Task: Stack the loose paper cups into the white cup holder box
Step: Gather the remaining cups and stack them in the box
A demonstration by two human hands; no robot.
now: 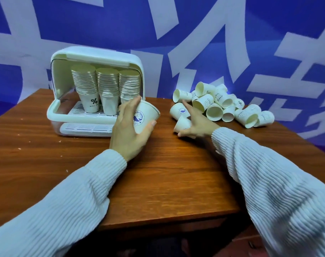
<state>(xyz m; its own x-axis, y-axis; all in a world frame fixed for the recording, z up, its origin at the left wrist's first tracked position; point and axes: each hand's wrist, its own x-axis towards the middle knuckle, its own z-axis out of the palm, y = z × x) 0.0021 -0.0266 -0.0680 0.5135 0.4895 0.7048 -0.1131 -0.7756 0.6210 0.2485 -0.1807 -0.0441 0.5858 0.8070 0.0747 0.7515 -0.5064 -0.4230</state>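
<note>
Holding whale-print paper cup (142, 117) in left hand (129, 130), fingers curled round it | right hand (194, 125) gripping another cup (183, 124) at loose pile (224, 106) | risk: knocking leaning stacks (106, 84) in white cup holder box (65, 112).

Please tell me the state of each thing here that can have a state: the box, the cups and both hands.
white cup holder box: lid open, three upside-down cup stacks inside
cup stacks: standing on the white rack
whale-print cup: tilted, held by the left hand
small cup: on its side, gripped by the right hand
loose cup pile: lying jumbled on the table
</note>
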